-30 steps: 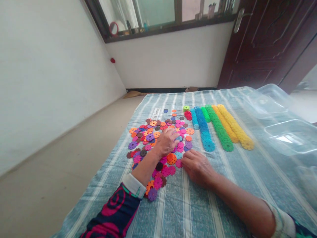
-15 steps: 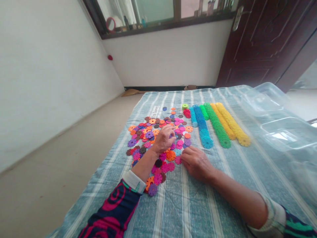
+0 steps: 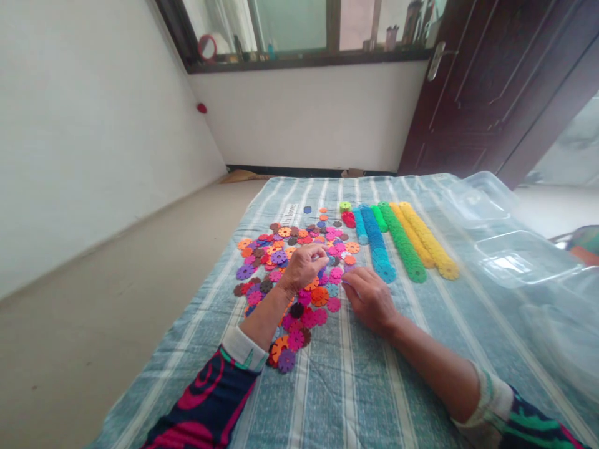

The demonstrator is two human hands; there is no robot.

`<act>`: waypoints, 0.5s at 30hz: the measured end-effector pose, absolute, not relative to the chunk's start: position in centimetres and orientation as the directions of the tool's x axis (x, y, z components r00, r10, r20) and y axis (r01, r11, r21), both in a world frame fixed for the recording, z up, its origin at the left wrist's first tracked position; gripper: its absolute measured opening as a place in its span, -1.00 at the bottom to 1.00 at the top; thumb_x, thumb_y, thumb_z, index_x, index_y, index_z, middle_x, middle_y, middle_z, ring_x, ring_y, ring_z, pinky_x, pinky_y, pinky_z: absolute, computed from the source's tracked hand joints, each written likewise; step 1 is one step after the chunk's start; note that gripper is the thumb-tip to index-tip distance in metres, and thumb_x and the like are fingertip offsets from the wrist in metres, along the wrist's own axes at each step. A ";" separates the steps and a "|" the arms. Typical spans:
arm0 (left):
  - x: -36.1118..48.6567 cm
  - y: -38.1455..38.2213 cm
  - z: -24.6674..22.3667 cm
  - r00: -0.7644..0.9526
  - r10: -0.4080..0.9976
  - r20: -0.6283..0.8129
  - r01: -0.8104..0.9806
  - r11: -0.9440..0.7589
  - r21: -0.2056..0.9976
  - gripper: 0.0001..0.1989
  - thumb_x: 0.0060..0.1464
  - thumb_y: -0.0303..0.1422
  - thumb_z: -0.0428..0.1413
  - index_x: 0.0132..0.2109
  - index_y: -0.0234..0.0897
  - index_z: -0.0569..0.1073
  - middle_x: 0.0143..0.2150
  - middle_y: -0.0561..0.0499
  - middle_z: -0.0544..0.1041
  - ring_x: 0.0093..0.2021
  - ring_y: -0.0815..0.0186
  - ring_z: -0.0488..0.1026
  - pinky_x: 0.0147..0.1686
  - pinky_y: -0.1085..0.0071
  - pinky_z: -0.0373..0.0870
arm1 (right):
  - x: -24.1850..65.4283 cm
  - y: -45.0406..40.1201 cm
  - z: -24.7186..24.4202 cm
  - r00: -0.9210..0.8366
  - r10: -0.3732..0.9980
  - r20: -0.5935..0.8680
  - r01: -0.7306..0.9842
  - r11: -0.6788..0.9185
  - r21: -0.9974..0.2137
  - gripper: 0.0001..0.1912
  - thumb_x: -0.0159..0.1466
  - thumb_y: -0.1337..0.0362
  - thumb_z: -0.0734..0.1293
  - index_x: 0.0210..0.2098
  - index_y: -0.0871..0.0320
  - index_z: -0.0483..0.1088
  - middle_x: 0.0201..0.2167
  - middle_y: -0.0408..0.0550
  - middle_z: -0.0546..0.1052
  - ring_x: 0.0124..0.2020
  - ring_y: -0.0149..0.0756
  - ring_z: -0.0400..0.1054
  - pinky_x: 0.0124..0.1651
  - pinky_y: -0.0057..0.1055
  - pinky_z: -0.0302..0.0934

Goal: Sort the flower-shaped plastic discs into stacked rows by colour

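Head view: one mixed heap of slotted discs (image 3: 278, 257), in orange, pink, purple, red, brown and black, lying loose and overlapping on a striped cloth (image 3: 374, 405). One left hand (image 3: 304, 269), above the heap, fingers curled toward the thumb; whether a disc is pinched there cannot be told. One right hand (image 3: 369, 299), low at the heap's right edge, fingers bent; its grip, loaded or bare, cannot be told either. Beyond it, overlapping rows by colour: one long blue row (image 3: 374, 238), one long green row (image 3: 400, 242), two yellow rows (image 3: 428, 242), and a small red group (image 3: 348, 219). Two clear boxes (image 3: 510, 268), at right. Likely faults: the left wrist, lying across the heap, could drag discs out of place if pulled back low; the right knuckles, near the blue row's near end, could skew it if swung outward; thin discs, lying flat and lapped, could come up two together or slip from a hurried pinch; similar pinks and reds could be confused.
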State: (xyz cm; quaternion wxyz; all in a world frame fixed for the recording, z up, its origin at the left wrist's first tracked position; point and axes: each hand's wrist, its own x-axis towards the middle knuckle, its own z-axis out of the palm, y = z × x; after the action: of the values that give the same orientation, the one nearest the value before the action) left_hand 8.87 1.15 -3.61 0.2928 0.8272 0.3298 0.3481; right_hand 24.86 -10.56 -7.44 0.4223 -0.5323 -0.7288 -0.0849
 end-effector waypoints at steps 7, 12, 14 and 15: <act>10.0 -0.3 -3.1 0.687 0.595 0.417 0.231 -0.723 0.652 -0.87 0.04 -0.40 0.13 -0.46 -0.26 0.47 -0.17 -0.07 0.61 -0.06 0.23 0.51 0.07 0.24 0.37 | 26.3 -9.6 -7.0 0.016 0.727 0.686 0.873 0.324 -0.364 -0.83 0.35 0.30 0.24 -0.20 0.15 0.47 -0.30 0.01 0.53 -0.19 -0.19 0.36 -0.11 -0.31 0.22; 10.0 -0.4 -3.3 0.715 0.539 0.446 0.197 -0.767 0.611 -0.88 0.07 -0.41 0.13 -0.42 -0.25 0.50 -0.16 -0.07 0.61 -0.05 0.23 0.51 0.07 0.23 0.38 | 26.6 -9.3 -6.6 -0.038 0.769 0.639 0.865 0.345 -0.363 -0.76 0.36 0.33 0.21 -0.36 0.13 0.48 -0.36 -0.01 0.52 -0.24 -0.25 0.34 -0.14 -0.35 0.18; 9.9 -0.3 -3.3 0.714 0.536 0.451 0.195 -0.771 0.606 -0.88 0.07 -0.41 0.13 -0.42 -0.25 0.50 -0.15 -0.07 0.61 -0.05 0.23 0.51 0.07 0.24 0.38 | 27.1 -9.0 -6.2 -0.050 0.773 0.632 0.851 0.365 -0.378 -0.77 0.35 0.34 0.22 -0.38 0.13 0.47 -0.36 -0.02 0.52 -0.24 -0.26 0.35 -0.13 -0.36 0.18; 9.8 -0.3 -3.2 0.711 0.538 0.453 0.195 -0.769 0.608 -0.88 0.07 -0.41 0.14 -0.42 -0.25 0.50 -0.16 -0.07 0.61 -0.06 0.23 0.51 0.07 0.24 0.37 | 27.3 -8.8 -6.0 -0.052 0.775 0.630 0.843 0.372 -0.389 -0.78 0.34 0.35 0.24 -0.39 0.13 0.47 -0.36 -0.03 0.52 -0.23 -0.26 0.35 -0.12 -0.35 0.18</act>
State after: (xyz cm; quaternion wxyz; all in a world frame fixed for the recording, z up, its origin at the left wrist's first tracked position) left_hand 9.81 -0.26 -3.23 0.2692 0.8849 0.2070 0.3188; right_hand 27.33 -8.83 -5.95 0.4026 -0.5586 -0.7239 -0.0422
